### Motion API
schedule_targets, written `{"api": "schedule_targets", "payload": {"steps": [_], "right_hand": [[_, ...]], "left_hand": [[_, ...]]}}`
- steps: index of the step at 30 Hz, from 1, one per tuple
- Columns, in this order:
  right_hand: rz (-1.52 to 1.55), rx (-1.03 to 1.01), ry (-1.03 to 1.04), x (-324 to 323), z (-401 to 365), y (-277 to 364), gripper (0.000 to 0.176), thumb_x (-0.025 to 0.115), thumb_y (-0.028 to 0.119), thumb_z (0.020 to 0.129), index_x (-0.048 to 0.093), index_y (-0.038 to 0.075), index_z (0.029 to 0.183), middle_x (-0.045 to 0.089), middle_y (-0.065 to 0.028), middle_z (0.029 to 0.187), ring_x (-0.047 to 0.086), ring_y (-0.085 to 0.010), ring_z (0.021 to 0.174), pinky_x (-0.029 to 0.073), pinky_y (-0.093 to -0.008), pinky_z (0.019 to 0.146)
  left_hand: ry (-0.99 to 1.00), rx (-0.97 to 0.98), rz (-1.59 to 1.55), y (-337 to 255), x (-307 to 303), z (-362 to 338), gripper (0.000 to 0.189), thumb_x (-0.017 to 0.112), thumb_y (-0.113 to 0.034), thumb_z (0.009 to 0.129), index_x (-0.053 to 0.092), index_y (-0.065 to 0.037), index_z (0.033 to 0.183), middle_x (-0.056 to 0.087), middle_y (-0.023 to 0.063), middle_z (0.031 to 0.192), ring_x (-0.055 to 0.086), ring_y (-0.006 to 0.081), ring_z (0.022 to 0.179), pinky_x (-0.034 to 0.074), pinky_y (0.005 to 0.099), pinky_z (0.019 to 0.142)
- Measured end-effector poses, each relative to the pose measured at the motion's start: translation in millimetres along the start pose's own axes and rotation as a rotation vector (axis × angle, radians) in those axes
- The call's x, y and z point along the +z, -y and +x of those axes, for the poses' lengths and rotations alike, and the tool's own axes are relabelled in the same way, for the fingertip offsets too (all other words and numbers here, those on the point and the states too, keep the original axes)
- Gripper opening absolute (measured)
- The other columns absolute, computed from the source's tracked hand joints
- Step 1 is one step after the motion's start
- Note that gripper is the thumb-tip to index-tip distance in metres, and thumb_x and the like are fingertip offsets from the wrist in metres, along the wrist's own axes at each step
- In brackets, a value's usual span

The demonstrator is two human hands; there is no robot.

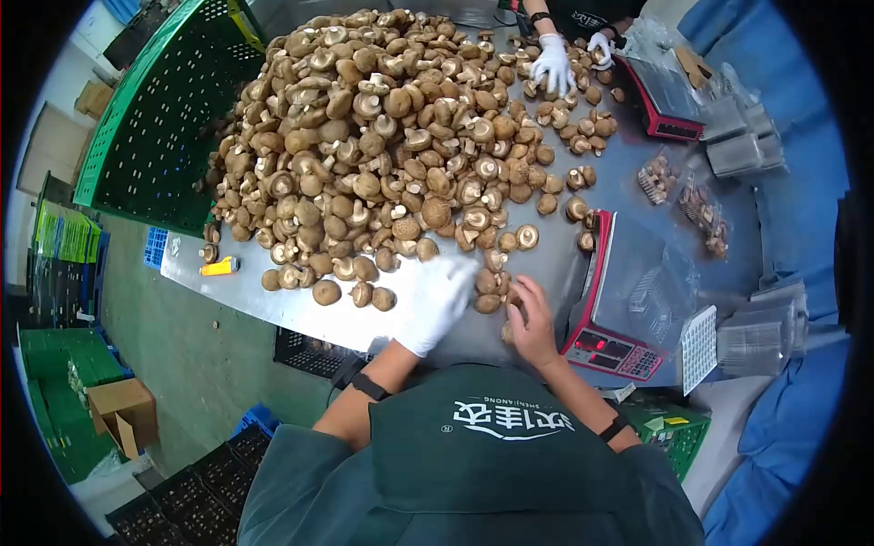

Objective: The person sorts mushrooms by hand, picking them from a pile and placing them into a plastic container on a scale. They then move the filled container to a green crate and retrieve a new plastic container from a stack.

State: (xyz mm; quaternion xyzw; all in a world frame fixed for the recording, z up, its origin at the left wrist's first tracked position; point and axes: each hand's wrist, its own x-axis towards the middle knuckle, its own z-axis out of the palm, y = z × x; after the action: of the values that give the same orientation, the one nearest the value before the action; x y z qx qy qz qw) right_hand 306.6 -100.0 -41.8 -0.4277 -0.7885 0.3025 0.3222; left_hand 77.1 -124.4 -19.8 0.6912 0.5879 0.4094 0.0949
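A large heap of brown mushrooms [364, 127] covers much of the metal table [264, 296]. My left hand [439, 300], in a white glove, is over the table at the near edge of the heap; motion smears its fingers, so what they hold, if anything, cannot be made out. Bare, my right hand [532, 318] is just right of it, fingers curled round a mushroom [507, 333] that is mostly hidden. Several loose mushrooms lie between the two hands. A red scale [592, 341] with a clear tray on top stands right of my right hand.
A co-worker's white-gloved hands [553, 65] are among mushrooms at the far side, near a second scale [669, 123]. Packed mushrooms [657, 177] and stacked clear trays [751, 341] lie right. A green crate [146, 118] stands left; an orange cutter [218, 267] lies near the table edge.
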Motion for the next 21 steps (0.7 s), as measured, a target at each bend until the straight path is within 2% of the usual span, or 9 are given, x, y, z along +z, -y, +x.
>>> {"api": "schedule_targets", "payload": {"steps": [2, 4, 5, 7, 12, 14, 15, 19, 21], "right_hand": [[-0.046, 0.044, -0.024, -8.1, -10.3, 1.9, 0.042, 0.068, 0.001, 0.09, 0.063, 0.001, 0.132, 0.058, -0.0202, 0.141, 0.057, -0.0415, 0.13, 0.044, -0.0474, 0.112], [-0.059, 0.149, -0.049, -13.0, -18.3, 2.7, 0.044, 0.069, 0.002, 0.089, 0.062, 0.002, 0.132, 0.056, -0.021, 0.143, 0.055, -0.0421, 0.13, 0.044, -0.0478, 0.112], [-0.057, 0.15, -0.049, -13.7, -23.0, 1.7, 0.044, 0.069, 0.002, 0.089, 0.062, 0.002, 0.132, 0.056, -0.021, 0.143, 0.055, -0.0421, 0.13, 0.044, -0.0478, 0.112], [-0.118, 0.215, -0.023, -13.1, -31.7, -0.7, 0.046, 0.067, 0.004, 0.091, 0.059, -0.001, 0.136, 0.054, -0.0217, 0.146, 0.053, -0.04, 0.135, 0.042, -0.0451, 0.115], [-0.16, 0.239, -0.008, -8.3, -42.2, -6.7, 0.054, 0.072, 0.006, 0.089, 0.056, 0.0, 0.14, 0.052, -0.0225, 0.147, 0.054, -0.041, 0.133, 0.043, -0.0451, 0.113], [-0.182, 0.215, -0.002, -9.7, -44.5, -5.9, 0.059, 0.074, 0.007, 0.087, 0.054, 0.001, 0.142, 0.052, -0.0232, 0.146, 0.055, -0.042, 0.129, 0.046, -0.0461, 0.109], [-0.082, 0.281, 0.066, -12.5, -44.1, -0.5, 0.06, 0.074, 0.007, 0.087, 0.053, 0.001, 0.143, 0.051, -0.023, 0.146, 0.057, -0.0413, 0.127, 0.047, -0.0454, 0.108], [0.066, 0.373, 0.153, -12.8, -41.3, -0.3, 0.064, 0.074, 0.007, 0.087, 0.05, 0.001, 0.145, 0.05, -0.0227, 0.145, 0.061, -0.0395, 0.12, 0.051, -0.0433, 0.103], [0.036, 0.379, 0.077, -10.0, -35.4, -7.8, 0.064, 0.074, 0.007, 0.086, 0.05, 0.0, 0.146, 0.05, -0.0229, 0.145, 0.06, -0.0399, 0.121, 0.05, -0.0436, 0.104]], "left_hand": [[-0.084, -0.067, 0.287, 19.7, -7.1, 7.4, 0.047, 0.065, -0.002, 0.085, 0.063, -0.005, 0.132, 0.063, 0.0205, 0.128, 0.067, 0.0358, 0.1, 0.053, 0.0464, 0.083], [0.092, -0.259, 0.425, 35.8, -15.7, 9.5, 0.05, 0.062, -0.004, 0.087, 0.06, -0.007, 0.137, 0.06, 0.0231, 0.135, 0.069, 0.0365, 0.099, 0.056, 0.0459, 0.08], [0.095, -0.259, 0.426, 44.4, -17.9, 8.2, 0.05, 0.062, -0.004, 0.087, 0.06, -0.007, 0.137, 0.06, 0.0231, 0.135, 0.069, 0.0365, 0.099, 0.056, 0.0459, 0.08], [0.376, -0.15, 0.445, 57.4, -20.4, 5.8, 0.05, 0.061, -0.007, 0.09, 0.059, -0.008, 0.14, 0.06, 0.0229, 0.137, 0.071, 0.0364, 0.101, 0.058, 0.0449, 0.081], [0.138, -0.171, 0.211, 62.5, -12.6, 1.8, 0.04, 0.067, -0.019, 0.099, 0.061, -0.004, 0.135, 0.066, 0.0152, 0.129, 0.074, 0.0306, 0.095, 0.06, 0.0409, 0.078], [-0.059, -0.845, -0.678, 65.7, -6.5, 1.2, 0.029, 0.065, -0.026, 0.105, 0.066, -0.009, 0.129, 0.072, 0.0086, 0.109, 0.072, 0.0203, 0.077, 0.056, 0.0322, 0.067], [-0.167, -0.974, -1.02, 49.4, -16.7, 7.2, 0.033, 0.061, -0.033, 0.109, 0.067, -0.005, 0.125, 0.072, 0.0047, 0.097, 0.069, 0.013, 0.073, 0.053, 0.0252, 0.065], [-0.238, -1.283, -1.672, 60.3, -24.4, -3.5, 0.044, 0.054, -0.034, 0.11, 0.051, 0.0, 0.138, 0.065, 0.0278, 0.128, 0.073, 0.0364, 0.104, 0.065, 0.0386, 0.082], [-0.228, -1.29, -1.845, 69.6, -22.7, -13.1, 0.043, 0.052, -0.033, 0.111, 0.05, 0.001, 0.138, 0.063, 0.0296, 0.129, 0.073, 0.0383, 0.105, 0.065, 0.0407, 0.084]]}}
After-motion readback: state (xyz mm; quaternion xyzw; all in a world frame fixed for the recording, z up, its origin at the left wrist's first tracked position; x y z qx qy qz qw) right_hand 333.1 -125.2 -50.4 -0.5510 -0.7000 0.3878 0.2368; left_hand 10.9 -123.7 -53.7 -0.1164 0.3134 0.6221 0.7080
